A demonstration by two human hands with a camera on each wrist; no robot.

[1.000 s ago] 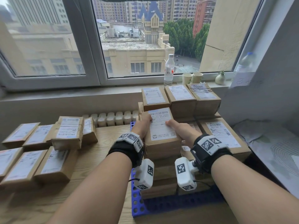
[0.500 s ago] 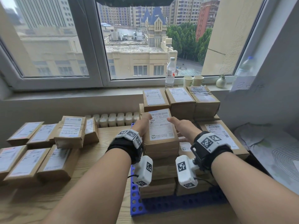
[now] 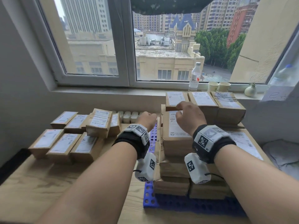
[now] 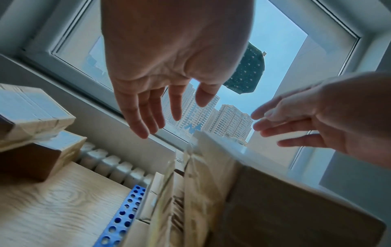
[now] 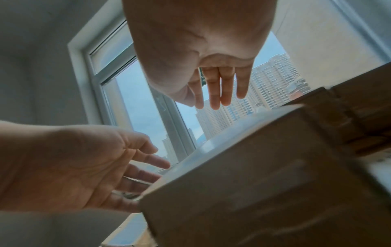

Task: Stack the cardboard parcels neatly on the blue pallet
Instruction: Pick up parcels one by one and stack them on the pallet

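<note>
A stack of brown cardboard parcels (image 3: 174, 168) with white labels stands on the blue pallet (image 3: 149, 199). The top front parcel (image 3: 176, 128) lies flat on that stack. My left hand (image 3: 148, 119) hovers just left of it, fingers relaxed and empty. My right hand (image 3: 186, 113) hovers over its far end, holding nothing. In the left wrist view the left hand (image 4: 169, 108) hangs open above the stack (image 4: 232, 183) and pallet (image 4: 125, 215). In the right wrist view the right hand (image 5: 215, 90) is spread above the parcel (image 5: 253, 183).
Several loose parcels (image 3: 64, 143) lie on the wooden table (image 3: 48, 183) at the left, some doubled up. A row of parcels (image 3: 203, 101) tops the back of the stack. A bottle (image 3: 195, 76), two cups (image 3: 218, 86) and a small vase (image 3: 250, 90) stand on the sill.
Both hands have come off the top parcel, which stays on the stack. The left hand has drawn away to the left, the right has lifted, and the view has swung left.
</note>
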